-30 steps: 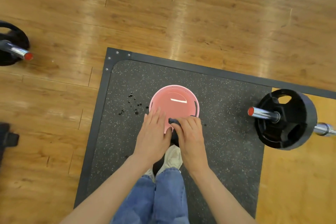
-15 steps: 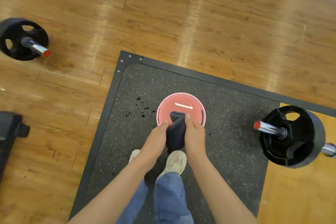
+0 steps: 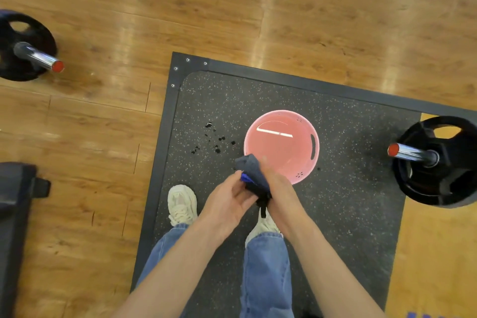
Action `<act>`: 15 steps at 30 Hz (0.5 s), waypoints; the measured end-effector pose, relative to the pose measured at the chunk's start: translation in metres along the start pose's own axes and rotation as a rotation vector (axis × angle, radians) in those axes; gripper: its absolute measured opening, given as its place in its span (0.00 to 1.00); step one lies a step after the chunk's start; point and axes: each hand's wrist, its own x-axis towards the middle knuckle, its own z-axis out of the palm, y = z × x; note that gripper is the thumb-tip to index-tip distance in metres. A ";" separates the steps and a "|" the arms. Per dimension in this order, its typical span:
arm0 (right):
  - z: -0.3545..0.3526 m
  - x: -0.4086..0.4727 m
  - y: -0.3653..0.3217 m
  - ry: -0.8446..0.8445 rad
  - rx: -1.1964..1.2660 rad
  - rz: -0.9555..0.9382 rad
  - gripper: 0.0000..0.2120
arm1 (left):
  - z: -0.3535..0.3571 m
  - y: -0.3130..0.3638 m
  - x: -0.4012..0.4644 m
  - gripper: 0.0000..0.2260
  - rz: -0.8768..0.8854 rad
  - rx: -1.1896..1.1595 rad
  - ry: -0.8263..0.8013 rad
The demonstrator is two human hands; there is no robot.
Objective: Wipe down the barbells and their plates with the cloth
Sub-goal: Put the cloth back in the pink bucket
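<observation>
A dark blue-grey cloth (image 3: 251, 170) is bunched between both hands, just in front of a pink basin (image 3: 282, 146) holding water. My left hand (image 3: 228, 201) grips its lower left side, and my right hand (image 3: 277, 188) wraps round its right side. One barbell end with a black plate (image 3: 438, 178) and a chrome sleeve (image 3: 410, 153) lies at the right edge. A second barbell end with a black plate (image 3: 23, 31) and red-capped sleeve (image 3: 38, 58) lies at the far left.
The basin stands on a black speckled rubber mat (image 3: 348, 214) with dark water drops (image 3: 216, 141) to its left. Wooden floor (image 3: 232, 8) surrounds the mat. A black padded object (image 3: 15, 209) sits at the left edge. My feet in pale shoes (image 3: 182, 204) stand on the mat.
The cloth has come up out of the basin and moved toward me, held in both hands. The view has risen and shifted, so the basin sits farther right.
</observation>
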 end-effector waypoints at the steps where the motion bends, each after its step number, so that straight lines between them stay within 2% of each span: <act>1: 0.001 -0.001 0.004 -0.079 -0.049 -0.039 0.22 | -0.004 0.004 -0.001 0.12 0.001 0.049 -0.004; 3: 0.002 0.001 0.012 -0.109 -0.154 -0.099 0.29 | -0.012 0.011 -0.001 0.13 0.000 0.215 0.005; 5: 0.003 0.006 0.021 -0.066 -0.175 -0.142 0.24 | -0.019 0.018 0.001 0.15 0.016 0.407 0.025; 8: 0.011 0.016 0.029 0.048 0.094 -0.045 0.16 | -0.024 0.024 0.006 0.09 0.073 0.610 0.124; 10: 0.013 0.018 0.031 0.115 0.219 0.053 0.18 | -0.025 0.022 0.006 0.06 0.128 0.667 0.108; 13: 0.014 0.017 0.034 0.098 0.179 0.054 0.18 | -0.024 0.009 0.006 0.15 0.207 0.657 0.115; 15: 0.014 0.018 0.036 0.126 0.260 0.058 0.17 | -0.024 0.002 0.010 0.14 0.271 0.657 0.165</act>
